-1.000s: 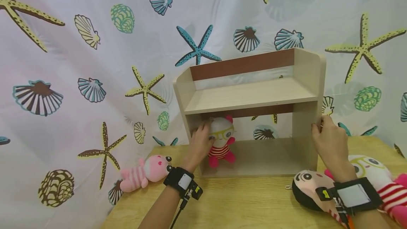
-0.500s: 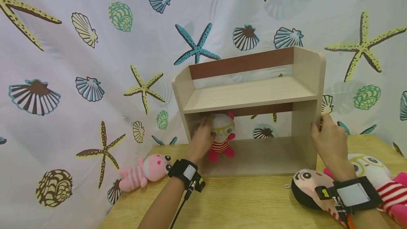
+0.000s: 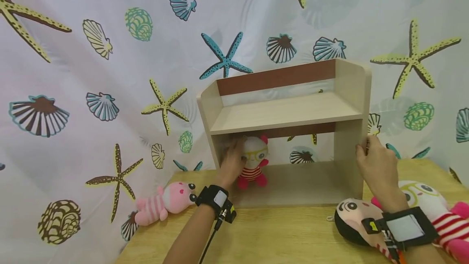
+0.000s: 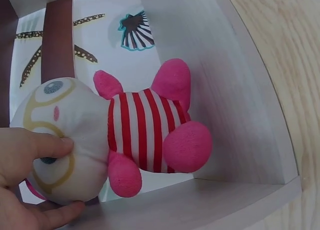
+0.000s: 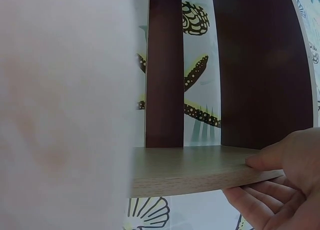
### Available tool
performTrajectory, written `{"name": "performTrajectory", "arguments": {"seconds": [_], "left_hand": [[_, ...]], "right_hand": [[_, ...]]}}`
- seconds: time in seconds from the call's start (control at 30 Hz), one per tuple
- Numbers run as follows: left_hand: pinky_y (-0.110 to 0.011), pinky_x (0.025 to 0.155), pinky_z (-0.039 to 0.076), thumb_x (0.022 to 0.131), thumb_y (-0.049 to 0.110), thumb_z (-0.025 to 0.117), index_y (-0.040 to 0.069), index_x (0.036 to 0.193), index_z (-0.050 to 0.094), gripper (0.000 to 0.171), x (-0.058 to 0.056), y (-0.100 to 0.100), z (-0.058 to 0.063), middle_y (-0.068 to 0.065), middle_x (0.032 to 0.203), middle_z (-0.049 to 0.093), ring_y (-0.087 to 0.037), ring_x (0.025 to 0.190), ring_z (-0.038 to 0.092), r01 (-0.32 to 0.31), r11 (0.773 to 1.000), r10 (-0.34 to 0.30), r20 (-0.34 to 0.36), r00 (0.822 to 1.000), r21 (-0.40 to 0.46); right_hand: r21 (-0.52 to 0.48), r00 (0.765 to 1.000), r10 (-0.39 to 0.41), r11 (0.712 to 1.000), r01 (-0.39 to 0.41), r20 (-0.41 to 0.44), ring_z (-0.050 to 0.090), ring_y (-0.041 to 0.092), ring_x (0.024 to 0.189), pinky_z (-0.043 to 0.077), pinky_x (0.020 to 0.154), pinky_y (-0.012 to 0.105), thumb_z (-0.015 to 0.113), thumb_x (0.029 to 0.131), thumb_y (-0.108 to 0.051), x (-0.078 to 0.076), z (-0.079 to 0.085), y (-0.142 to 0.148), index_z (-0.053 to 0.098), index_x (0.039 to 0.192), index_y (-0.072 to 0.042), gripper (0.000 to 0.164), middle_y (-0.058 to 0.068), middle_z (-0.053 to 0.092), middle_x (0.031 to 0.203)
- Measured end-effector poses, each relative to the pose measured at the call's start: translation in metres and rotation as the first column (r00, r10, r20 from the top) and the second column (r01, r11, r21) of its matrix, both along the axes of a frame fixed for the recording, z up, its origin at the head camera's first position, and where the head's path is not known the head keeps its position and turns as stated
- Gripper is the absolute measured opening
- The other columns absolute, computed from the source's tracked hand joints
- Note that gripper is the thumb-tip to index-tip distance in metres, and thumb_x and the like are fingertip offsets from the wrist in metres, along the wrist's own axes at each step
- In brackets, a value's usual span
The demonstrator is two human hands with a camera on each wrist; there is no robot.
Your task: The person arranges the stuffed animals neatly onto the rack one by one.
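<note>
A plush panda doll (image 3: 253, 173) with yellow glasses, a red-striped body and pink limbs sits upright at the left end of the shelf unit's lower compartment. My left hand (image 3: 231, 164) reaches in and holds the doll by its white head. In the left wrist view, the thumb (image 4: 55, 146) lies across the face and a finger (image 4: 62, 215) goes along the head's underside. At the other end, my right hand (image 3: 378, 168) grips the front edge of the right side panel (image 5: 200, 184), thumb on the inner face and fingers outside.
The pale wooden shelf unit (image 3: 289, 111) stands on a wooden table (image 3: 282, 231). A pink striped plush (image 3: 166, 203) lies to its left. Front right, a black-haired doll (image 3: 353, 219) and a larger glasses-wearing plush (image 3: 430, 201) lie partly under my right forearm. A patterned curtain (image 3: 121, 64) hangs behind.
My left hand and the panda doll have shifted slightly deeper into the compartment. The right hand keeps its grip on the side panel. The head view has tilted a little.
</note>
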State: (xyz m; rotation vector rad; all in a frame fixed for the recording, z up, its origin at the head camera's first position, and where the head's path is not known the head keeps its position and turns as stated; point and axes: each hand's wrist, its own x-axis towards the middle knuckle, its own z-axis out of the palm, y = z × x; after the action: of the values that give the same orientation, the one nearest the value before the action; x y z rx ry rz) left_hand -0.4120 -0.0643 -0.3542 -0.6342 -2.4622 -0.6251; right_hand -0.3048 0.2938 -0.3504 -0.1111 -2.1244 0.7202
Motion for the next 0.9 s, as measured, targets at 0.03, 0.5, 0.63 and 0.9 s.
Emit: {"name": "performTrajectory", "arguments": {"seconds": [0.03, 0.5, 0.63, 0.9], "left_hand": [[-0.056, 0.093, 0.046, 0.09, -0.004, 0.067, 0.006, 0.144, 0.045, 0.06, -0.002, 0.0, -0.002, -0.019, 0.141, 0.047, -0.042, 0.119, 0.052, -0.002, 1.0, 0.002, 0.012, 1.0, -0.001], [-0.051, 0.092, 0.047, 0.083, -0.009, 0.07, 0.001, 0.139, 0.048, 0.062, -0.026, 0.007, -0.011, -0.021, 0.134, 0.049, -0.039, 0.111, 0.056, -0.01, 1.0, 0.01, -0.044, 0.999, -0.003], [-0.053, 0.093, 0.046, 0.085, -0.009, 0.068, 0.003, 0.142, 0.046, 0.063, -0.033, 0.01, -0.012, -0.021, 0.136, 0.048, -0.043, 0.11, 0.056, -0.024, 0.999, 0.024, 0.002, 1.0, 0.024], [-0.051, 0.095, 0.045, 0.083, -0.01, 0.069, 0.0, 0.139, 0.047, 0.061, -0.047, 0.011, -0.019, -0.022, 0.132, 0.049, -0.04, 0.111, 0.056, -0.053, 0.998, 0.052, -0.06, 0.997, -0.021]], "right_hand": [[0.001, 1.0, -0.002, 1.0, 0.002, 0.0, 0.059, 0.047, 0.062, 0.045, 0.049, 0.051, 0.064, 0.094, -0.003, 0.0, 0.0, 0.0, 0.054, 0.104, 0.017, 0.025, 0.037, 0.06, 0.082], [0.007, 1.0, -0.002, 1.0, 0.002, -0.008, 0.061, 0.054, 0.069, 0.048, 0.056, 0.06, 0.063, 0.094, -0.003, 0.001, -0.001, 0.001, 0.054, 0.108, 0.018, 0.028, 0.04, 0.061, 0.088], [0.004, 1.0, -0.011, 1.0, 0.011, -0.004, 0.061, 0.056, 0.072, 0.048, 0.059, 0.061, 0.063, 0.094, -0.003, 0.001, -0.001, 0.001, 0.054, 0.109, 0.018, 0.027, 0.041, 0.061, 0.091], [0.006, 1.0, -0.011, 1.0, 0.011, -0.011, 0.062, 0.054, 0.071, 0.049, 0.059, 0.06, 0.064, 0.094, -0.003, 0.0, -0.001, 0.001, 0.055, 0.109, 0.018, 0.027, 0.041, 0.062, 0.091]]}}
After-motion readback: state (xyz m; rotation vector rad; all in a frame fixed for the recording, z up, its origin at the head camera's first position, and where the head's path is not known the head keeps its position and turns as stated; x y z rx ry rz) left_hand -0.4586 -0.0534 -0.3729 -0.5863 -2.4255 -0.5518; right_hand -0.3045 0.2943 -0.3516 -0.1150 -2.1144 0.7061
